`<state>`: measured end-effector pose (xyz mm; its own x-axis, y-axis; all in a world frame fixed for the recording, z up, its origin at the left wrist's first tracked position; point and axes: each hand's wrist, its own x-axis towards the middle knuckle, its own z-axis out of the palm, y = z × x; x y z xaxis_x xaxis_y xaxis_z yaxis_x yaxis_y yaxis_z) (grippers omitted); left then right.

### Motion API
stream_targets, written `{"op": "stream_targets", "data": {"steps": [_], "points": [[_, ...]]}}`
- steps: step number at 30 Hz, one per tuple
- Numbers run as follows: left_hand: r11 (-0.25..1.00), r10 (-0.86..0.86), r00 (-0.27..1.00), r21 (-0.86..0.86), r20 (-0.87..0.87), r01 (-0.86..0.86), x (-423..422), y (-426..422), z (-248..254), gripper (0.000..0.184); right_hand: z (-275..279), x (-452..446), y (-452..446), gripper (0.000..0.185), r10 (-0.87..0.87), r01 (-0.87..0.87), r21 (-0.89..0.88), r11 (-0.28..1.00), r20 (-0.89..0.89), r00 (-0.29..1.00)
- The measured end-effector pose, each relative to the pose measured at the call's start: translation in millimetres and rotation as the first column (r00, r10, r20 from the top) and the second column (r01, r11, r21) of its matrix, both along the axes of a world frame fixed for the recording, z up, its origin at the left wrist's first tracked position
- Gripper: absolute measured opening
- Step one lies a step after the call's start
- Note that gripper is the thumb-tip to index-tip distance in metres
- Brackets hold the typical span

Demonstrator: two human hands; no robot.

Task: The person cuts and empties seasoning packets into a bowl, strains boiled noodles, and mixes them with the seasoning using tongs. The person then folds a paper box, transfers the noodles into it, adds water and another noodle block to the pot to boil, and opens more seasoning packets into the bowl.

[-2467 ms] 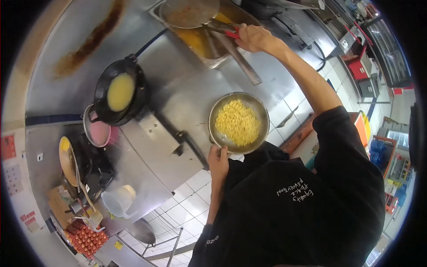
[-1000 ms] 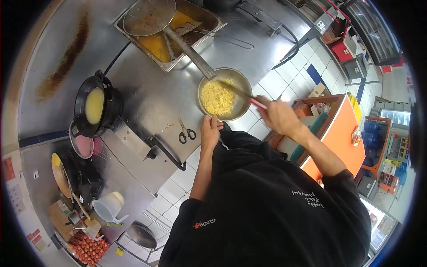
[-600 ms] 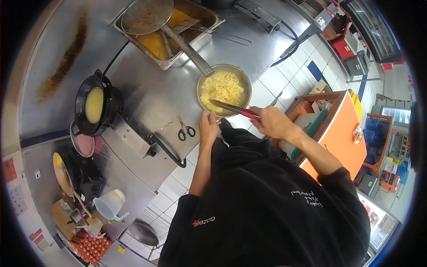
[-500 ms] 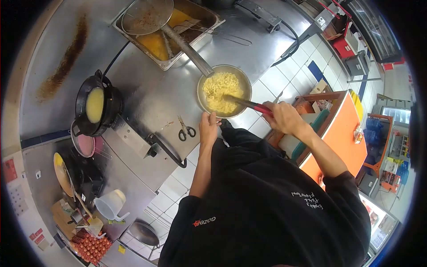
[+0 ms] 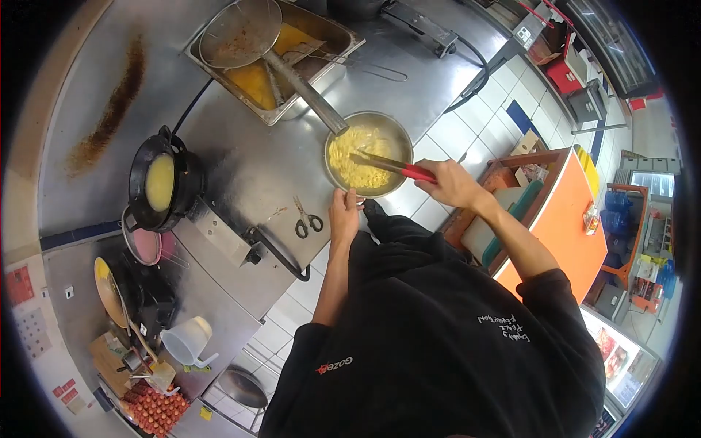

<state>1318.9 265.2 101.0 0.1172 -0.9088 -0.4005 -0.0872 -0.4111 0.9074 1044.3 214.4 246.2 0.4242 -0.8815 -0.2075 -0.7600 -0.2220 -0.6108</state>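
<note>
A commercial-style kitchen is filling the view: a stainless-steel counter (image 5: 255, 168) is running beyond the left fingers (image 5: 352, 197), a large mesh strainer (image 5: 241, 33) is lying across a deep metal tray (image 5: 332, 74) further out, a black wok (image 5: 157, 219) and piled eggs (image 5: 155, 409) are sitting well left of those fingers, and white floor tiles (image 5: 453, 131) are showing just past the right fingers (image 5: 432, 190)

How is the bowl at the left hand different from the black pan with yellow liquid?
The bowl is silvery; the pan is black. The bowl contains yellow pieces; the pan contains yellow liquid. The left hand holds the bowl; no hand touches the pan. Both are round.
</note>
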Motion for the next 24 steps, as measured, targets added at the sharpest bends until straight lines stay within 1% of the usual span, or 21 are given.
{"op": "stream_targets", "data": {"steps": [2,4,5,6,8,9,10,12,13,15,16,17,18,20,22,24], "points": [[1.000,0.024,1.000,-0.020,-0.016,-0.024,-2,-1,-2,0.033,14,-10,3,0.039,0.005,-0.006,0.013,1.000,0.023,1.000],[0.998,0.056,0.998,-0.020,-0.037,-0.056,-4,4,-3,0.034,35,-9,20,0.039,-0.009,-0.001,-0.047,0.999,-0.206,0.978],[0.999,0.049,0.999,-0.002,-0.024,-0.049,-5,4,-4,0.036,32,-12,31,0.044,0.015,-0.041,-0.086,0.995,-0.277,0.961],[0.999,0.038,0.999,0.012,-0.009,-0.038,-4,3,-4,0.037,37,-13,38,0.044,0.014,-0.039,-0.084,0.996,-0.280,0.960],[0.999,0.034,0.999,-0.002,-0.011,-0.034,-5,6,-6,0.038,59,-16,41,0.050,0.096,-0.137,-0.088,0.987,-0.366,0.926],[0.999,0.031,0.999,-0.014,-0.009,-0.031,-6,6,-7,0.039,73,-12,41,0.052,0.061,-0.098,-0.080,0.992,-0.377,0.924],[0.999,0.035,0.999,-0.014,-0.012,-0.036,-7,7,-8,0.039,72,-7,41,0.052,0.065,-0.103,-0.080,0.991,-0.379,0.923],[0.998,0.049,0.997,-0.031,-0.054,-0.050,-9,6,-11,0.038,64,4,44,0.053,-0.006,-0.064,-0.143,0.988,-0.442,0.897],[0.998,0.051,0.997,-0.038,-0.058,-0.053,-12,7,-13,0.038,51,8,46,0.052,0.049,-0.128,-0.140,0.982,-0.469,0.882],[1.000,0.020,0.999,-0.018,-0.050,-0.021,-13,6,-16,0.038,25,8,33,0.051,0.046,-0.127,-0.143,0.982,-0.470,0.882],[0.999,0.021,0.998,-0.027,-0.052,-0.022,-13,3,-17,0.038,22,8,23,0.049,0.048,-0.125,-0.133,0.983,-0.470,0.881],[0.999,0.026,0.998,-0.041,-0.066,-0.028,-14,3,-18,0.037,20,9,11,0.045,-0.004,-0.069,-0.160,0.985,-0.413,0.911],[0.998,0.027,0.996,-0.046,-0.079,-0.031,-15,8,-19,0.037,15,13,10,0.045,-0.003,-0.067,-0.154,0.986,-0.415,0.910],[0.998,0.033,0.998,-0.055,-0.057,-0.036,-16,7,-12,0.036,-1,19,12,0.039,-0.011,-0.092,-0.252,0.963,-0.380,0.925],[0.996,0.040,0.999,-0.073,-0.027,-0.042,-10,3,-11,0.035,11,11,20,0.036,0.020,-0.105,-0.217,0.971,-0.364,0.931],[1.000,0.018,1.000,0.007,0.009,-0.018,-5,6,-12,0.034,30,-10,20,0.040,0.098,-0.121,-0.041,0.992,-0.358,0.928]]}}
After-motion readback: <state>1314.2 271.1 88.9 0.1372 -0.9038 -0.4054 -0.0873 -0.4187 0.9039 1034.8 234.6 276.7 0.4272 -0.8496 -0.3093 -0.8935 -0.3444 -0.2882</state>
